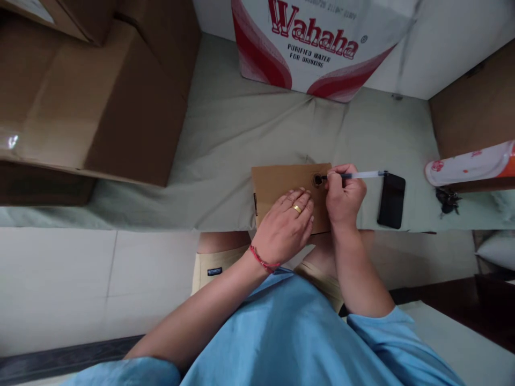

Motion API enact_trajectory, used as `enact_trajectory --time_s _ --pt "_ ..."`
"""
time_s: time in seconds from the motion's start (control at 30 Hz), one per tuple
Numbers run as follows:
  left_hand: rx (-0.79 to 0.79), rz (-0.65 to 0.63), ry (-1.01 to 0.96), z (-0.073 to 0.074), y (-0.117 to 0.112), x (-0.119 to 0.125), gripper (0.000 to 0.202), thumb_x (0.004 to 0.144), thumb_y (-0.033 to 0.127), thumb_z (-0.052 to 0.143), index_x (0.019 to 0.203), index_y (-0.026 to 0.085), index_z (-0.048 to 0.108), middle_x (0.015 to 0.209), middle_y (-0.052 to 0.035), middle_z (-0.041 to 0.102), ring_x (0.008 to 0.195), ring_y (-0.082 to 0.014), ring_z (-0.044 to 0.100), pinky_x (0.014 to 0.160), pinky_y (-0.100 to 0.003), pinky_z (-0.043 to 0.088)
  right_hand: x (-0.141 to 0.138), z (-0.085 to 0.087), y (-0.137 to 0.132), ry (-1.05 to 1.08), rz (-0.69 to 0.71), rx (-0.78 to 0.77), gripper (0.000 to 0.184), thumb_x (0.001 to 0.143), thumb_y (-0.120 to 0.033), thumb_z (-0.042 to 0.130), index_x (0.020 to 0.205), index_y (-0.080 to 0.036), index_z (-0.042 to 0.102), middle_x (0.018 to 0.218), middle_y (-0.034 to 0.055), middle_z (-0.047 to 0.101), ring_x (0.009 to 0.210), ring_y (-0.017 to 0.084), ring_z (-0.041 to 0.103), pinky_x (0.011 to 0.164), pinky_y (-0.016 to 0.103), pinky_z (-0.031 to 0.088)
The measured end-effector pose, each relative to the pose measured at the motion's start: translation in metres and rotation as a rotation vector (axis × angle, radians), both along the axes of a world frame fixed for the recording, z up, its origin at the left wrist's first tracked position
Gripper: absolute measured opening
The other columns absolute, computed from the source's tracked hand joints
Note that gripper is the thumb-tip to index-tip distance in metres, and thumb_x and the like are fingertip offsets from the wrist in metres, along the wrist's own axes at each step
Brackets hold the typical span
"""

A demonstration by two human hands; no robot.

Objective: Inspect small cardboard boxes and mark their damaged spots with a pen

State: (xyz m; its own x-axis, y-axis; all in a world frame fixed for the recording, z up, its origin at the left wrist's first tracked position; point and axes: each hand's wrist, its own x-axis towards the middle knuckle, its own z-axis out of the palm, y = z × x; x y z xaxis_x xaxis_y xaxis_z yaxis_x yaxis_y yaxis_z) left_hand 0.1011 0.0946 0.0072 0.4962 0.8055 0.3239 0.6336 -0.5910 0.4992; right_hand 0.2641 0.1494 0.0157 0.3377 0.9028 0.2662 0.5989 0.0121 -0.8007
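Observation:
A flat piece of brown cardboard (277,185) lies at the near edge of a surface covered with pale green cloth (225,139). My left hand (286,225), with a gold ring and a red wrist string, lies flat on the cardboard with fingers stretched out. My right hand (344,195) is closed on a pen (362,175) with a clear barrel. The pen's tip sits at a dark round mark (317,180) near the cardboard's far right corner.
A black phone (391,200) lies just right of my right hand. Large brown boxes (92,102) stand at the left, a white and red Wahaha water carton (309,43) at the back. A white and orange packet (470,163) and a dark keys bunch (446,199) lie at the right.

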Motion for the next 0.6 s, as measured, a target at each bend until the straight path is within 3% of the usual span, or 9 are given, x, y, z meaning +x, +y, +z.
enact_trajectory --time_s 0.43,0.6 --pt "0.039 0.01 -0.001 0.0001 -0.0005 0.0001 0.037 0.109 0.022 0.052 0.137 0.006 0.07 0.145 -0.0203 0.072 0.142 -0.0325 0.065 0.123 -0.05 0.054 0.0038 -0.0045 0.0042 0.024 0.063 -0.025 0.019 0.097 -0.034 0.058 0.081 -0.025 0.062 0.068 -0.0037 0.063 0.065 0.015 0.059 0.07 0.03 0.045" --pt "-0.001 0.0 0.004 -0.0003 -0.0003 0.0004 0.037 0.109 0.022 0.05 0.139 0.01 0.07 0.147 -0.02 0.071 0.144 -0.0324 0.064 0.123 -0.053 0.053 0.0056 -0.0067 0.0044 -0.015 0.071 -0.038 0.017 0.097 -0.033 0.058 0.083 -0.025 0.062 0.069 -0.0035 0.063 0.065 0.016 0.059 0.07 0.03 0.045"
